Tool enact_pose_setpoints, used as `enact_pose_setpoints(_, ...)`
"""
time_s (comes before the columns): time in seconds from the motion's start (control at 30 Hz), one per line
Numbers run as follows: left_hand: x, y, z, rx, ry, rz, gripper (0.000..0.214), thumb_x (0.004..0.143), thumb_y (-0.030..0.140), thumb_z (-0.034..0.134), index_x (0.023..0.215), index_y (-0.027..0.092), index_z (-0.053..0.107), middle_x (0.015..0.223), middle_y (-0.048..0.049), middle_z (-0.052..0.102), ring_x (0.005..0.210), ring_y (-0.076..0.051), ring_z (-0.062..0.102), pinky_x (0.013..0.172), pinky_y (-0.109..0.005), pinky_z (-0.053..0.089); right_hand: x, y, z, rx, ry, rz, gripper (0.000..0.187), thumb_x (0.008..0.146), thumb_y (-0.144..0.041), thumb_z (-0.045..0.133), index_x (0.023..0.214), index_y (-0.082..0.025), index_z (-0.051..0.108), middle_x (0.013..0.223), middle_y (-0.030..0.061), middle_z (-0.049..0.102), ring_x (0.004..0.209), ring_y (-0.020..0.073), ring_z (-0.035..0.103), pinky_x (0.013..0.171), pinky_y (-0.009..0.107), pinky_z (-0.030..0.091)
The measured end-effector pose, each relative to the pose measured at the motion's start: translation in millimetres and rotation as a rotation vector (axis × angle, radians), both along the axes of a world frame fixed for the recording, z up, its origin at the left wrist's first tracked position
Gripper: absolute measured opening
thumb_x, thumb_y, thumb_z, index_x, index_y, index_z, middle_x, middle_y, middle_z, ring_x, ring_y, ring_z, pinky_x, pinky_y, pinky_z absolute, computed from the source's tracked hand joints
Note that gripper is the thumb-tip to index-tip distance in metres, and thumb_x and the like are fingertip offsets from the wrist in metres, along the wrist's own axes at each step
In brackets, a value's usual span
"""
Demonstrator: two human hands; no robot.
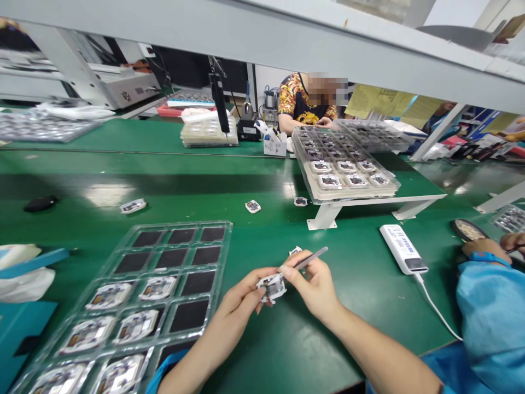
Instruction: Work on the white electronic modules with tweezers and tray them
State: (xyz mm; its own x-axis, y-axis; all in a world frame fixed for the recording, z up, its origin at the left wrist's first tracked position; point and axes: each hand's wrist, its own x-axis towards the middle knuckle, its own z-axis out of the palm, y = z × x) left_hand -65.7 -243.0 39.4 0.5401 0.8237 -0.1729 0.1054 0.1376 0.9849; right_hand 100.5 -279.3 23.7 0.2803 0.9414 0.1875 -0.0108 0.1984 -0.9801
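Above the green bench, my left hand [241,298] grips a small white-framed electronic module [274,289] by its left edge. My right hand [315,284] is closed around a pair of slim grey tweezers [314,257], whose blunt end points up and right. Its thumb and fingertips meet at the module's upper edge; the tweezers' working tip is hidden there. Another white module [295,251] lies partly hidden behind my right hand. To the left, a clear compartment tray [227,249] holds several similar modules in its nearer left pockets, while other pockets show dark pads.
Loose modules [253,206] lie farther back. A raised stand [422,194] carries stacked, filled trays [348,191] at the right. A white corded device [402,249] lies below it. A co-worker's blue sleeve [488,301] is close on the right; another person [303,104] sits opposite. A shelf beam crosses overhead.
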Motion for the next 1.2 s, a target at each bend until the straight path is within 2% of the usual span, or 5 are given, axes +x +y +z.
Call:
enact_pose_setpoints(0.23,-2.4,0.8,0.4,0.057,0.023,-0.055,0.028,0.082,0.027,0.057,0.106,0.021,0.071,0.075,-0.0005,0.064,0.065,-0.017,0.052,0.063,-0.027,0.041,-1.3,0.0,-1.3,-0.015,0.013,-0.013,0.01,0.081,-0.026,0.071,0.076,-0.02,0.066,0.07,0.0002,0.069,0.067,0.0164,0.063,0.065,0.028,0.049)
enact_pose_setpoints(0.43,-3.5,4.0,-3.6,0.076,0.068,-0.115,0.031,0.085,0.032,0.056,0.109,0.019,0.069,0.085,-0.0041,0.068,0.073,-0.019,0.057,0.069,-0.029,0.045,-2.3,-0.9,1.1,-0.024,0.007,-0.025,0.01,0.08,-0.027,0.071,0.074,-0.021,0.065,0.068,-0.0006,0.068,0.065,0.0158,0.064,0.064,0.028,0.05)
enact_pose_setpoints(0.7,-6.0,4.6,-4.5,0.098,0.086,-0.123,0.034,0.086,0.037,0.056,0.113,0.019,0.069,0.085,-0.0039,0.068,0.07,-0.018,0.056,0.068,-0.029,0.046,-3.0,-0.4,0.6,-0.026,0.031,-0.028,0.012,0.079,-0.029,0.072,0.074,-0.021,0.065,0.067,-0.0013,0.067,0.064,0.015,0.064,0.062,0.026,0.051)
enact_pose_setpoints(0.93,-1.5,2.7,-1.6,-0.084,0.005,0.0,0.032,0.081,0.04,0.068,0.102,0.018,0.075,0.078,-0.0037,0.069,0.064,-0.017,0.055,0.059,-0.027,0.042,-8.0,-0.4,-0.1,-0.029,0.12,-0.017,0.02,0.079,-0.039,0.074,0.074,-0.021,0.065,0.065,-0.0015,0.065,0.057,0.0147,0.063,0.055,0.027,0.054)
enact_pose_setpoints(1.2,-0.7,0.8,11.1,-0.354,-0.215,0.126,0.03,0.087,0.04,0.064,0.101,0.015,0.071,0.091,-0.0083,0.072,0.066,-0.016,0.057,0.056,-0.026,0.041,-3.1,1.5,-0.9,-0.005,0.195,-0.15,0.022,0.073,-0.039,0.081,0.081,-0.021,0.071,0.079,0.0033,0.073,0.076,0.019,0.069,0.073,0.032,0.055)
